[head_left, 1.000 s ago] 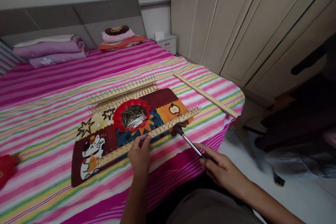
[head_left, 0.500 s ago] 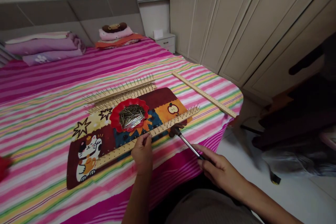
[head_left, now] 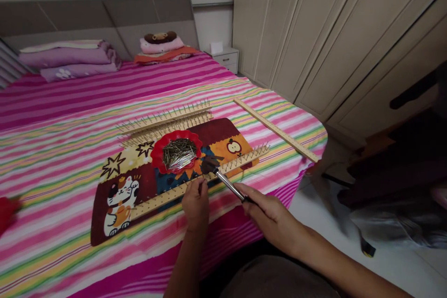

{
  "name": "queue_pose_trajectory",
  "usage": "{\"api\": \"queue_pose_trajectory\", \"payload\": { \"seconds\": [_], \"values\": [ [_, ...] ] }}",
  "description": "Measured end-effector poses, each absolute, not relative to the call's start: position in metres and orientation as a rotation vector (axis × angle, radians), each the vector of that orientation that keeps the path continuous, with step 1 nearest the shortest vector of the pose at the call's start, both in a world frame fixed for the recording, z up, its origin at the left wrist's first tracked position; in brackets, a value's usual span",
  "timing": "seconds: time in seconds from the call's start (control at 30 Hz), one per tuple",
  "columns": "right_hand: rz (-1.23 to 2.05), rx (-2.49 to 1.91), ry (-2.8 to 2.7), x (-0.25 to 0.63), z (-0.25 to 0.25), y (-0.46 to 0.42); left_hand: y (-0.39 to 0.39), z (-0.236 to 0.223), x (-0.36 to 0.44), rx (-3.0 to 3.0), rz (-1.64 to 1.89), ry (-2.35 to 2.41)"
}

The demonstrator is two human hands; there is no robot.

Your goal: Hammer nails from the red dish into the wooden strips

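Nail-studded strip [head_left: 157,201], lying across the patterned mat [head_left: 220,131], looks like light, stiff wood, best taken by its bare edges. The right hand [head_left: 274,219] has its fingers wrapped round the handle of the hammer [head_left: 228,185], probably head-heavy. The left hand's [head_left: 196,202] fingers bunch at the strip's near edge; their grip is unclear. Beyond, the shallow red bowl [head_left: 158,152] of slim nails [head_left: 179,152] could spill if tilted.

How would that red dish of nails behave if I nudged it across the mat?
The red dish would probably slide rather than roll, since it sits upright. The heaped nails likely make it heavy for its size, and might shift or spill over its low, wavy rim.
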State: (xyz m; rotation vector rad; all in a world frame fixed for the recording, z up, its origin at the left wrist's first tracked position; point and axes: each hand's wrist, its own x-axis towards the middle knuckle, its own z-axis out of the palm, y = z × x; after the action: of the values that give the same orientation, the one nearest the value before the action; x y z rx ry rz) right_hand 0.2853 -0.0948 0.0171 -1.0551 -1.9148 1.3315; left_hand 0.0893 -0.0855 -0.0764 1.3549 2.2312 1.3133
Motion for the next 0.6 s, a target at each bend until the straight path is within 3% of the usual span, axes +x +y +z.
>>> {"api": "queue_pose_trajectory", "payload": {
  "seconds": [0.4, 0.6],
  "values": [
    [1.453, -1.141, -1.822, 0.295, 0.013, -0.101, -0.085, -0.080, 0.090, 1.323, 1.337, 2.211],
    [1.547, -1.214, -1.585, 0.314, -0.001, -0.108, -0.089, -0.045, 0.072, 1.441, 1.289, 2.290]
  ]
}}
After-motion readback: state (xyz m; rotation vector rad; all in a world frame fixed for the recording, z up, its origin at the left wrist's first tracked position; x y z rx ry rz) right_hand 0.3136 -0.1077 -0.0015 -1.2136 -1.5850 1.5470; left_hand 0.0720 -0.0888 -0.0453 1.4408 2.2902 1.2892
